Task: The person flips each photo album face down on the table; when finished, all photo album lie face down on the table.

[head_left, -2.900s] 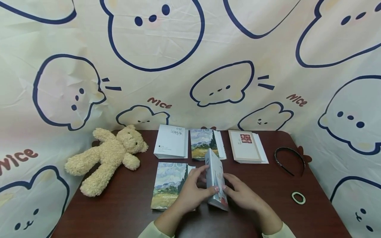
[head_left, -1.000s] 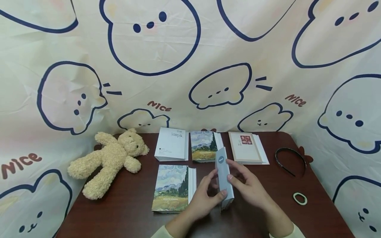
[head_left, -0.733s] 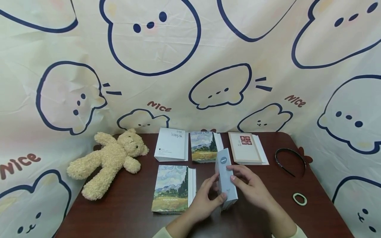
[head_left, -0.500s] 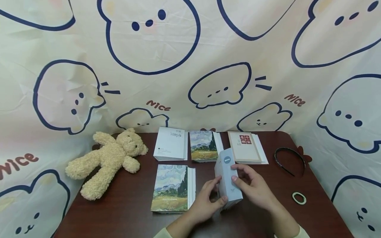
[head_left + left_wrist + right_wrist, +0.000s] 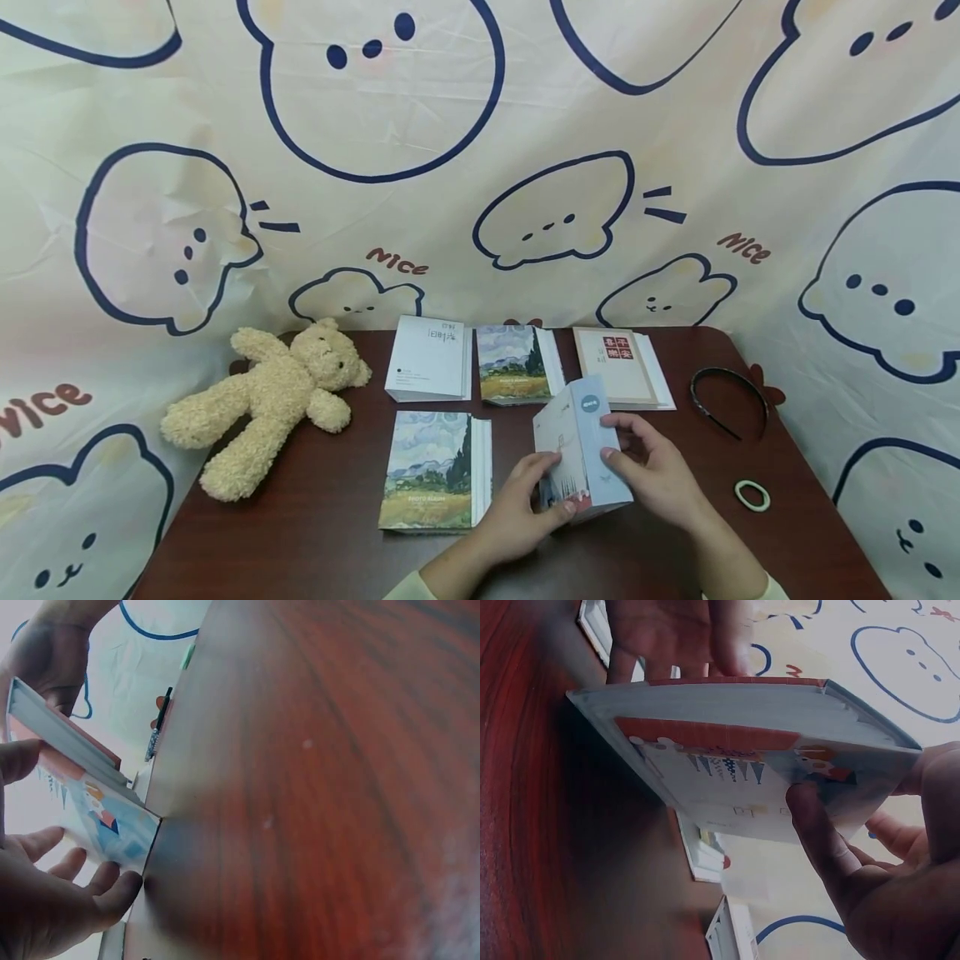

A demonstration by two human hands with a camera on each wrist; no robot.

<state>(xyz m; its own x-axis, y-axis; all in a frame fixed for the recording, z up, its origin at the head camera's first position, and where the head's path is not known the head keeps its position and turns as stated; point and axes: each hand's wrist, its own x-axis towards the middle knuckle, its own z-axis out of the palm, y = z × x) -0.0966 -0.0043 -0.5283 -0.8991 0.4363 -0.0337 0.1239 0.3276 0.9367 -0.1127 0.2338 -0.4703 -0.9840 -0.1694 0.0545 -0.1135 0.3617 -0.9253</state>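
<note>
Both hands hold a thick photo album (image 5: 561, 450) upright over the table, its pale blue spine turned up and to the right. My left hand (image 5: 517, 504) grips the illustrated cover side, thumb at the near lower corner; in the left wrist view its spread fingers touch the cover (image 5: 112, 825). On the other side, my right hand (image 5: 660, 471) grips the album near the spine, thumb on the spine. The right wrist view shows the page edges (image 5: 727, 705) and a red-banded cover. Left of the hands lies a photo album with a painted landscape cover (image 5: 427, 471).
Along the back stand a white album (image 5: 427, 358), a second landscape album (image 5: 510, 364) and a cream album with red characters (image 5: 615, 367). A teddy bear (image 5: 277, 400) lies at the left. A black headband (image 5: 697, 404) and pale green ring (image 5: 752, 496) lie at the right.
The held album has turned in both hands: its spine swings to the right and the illustrated cover now shows on the left. Both hands have shifted slightly right.
</note>
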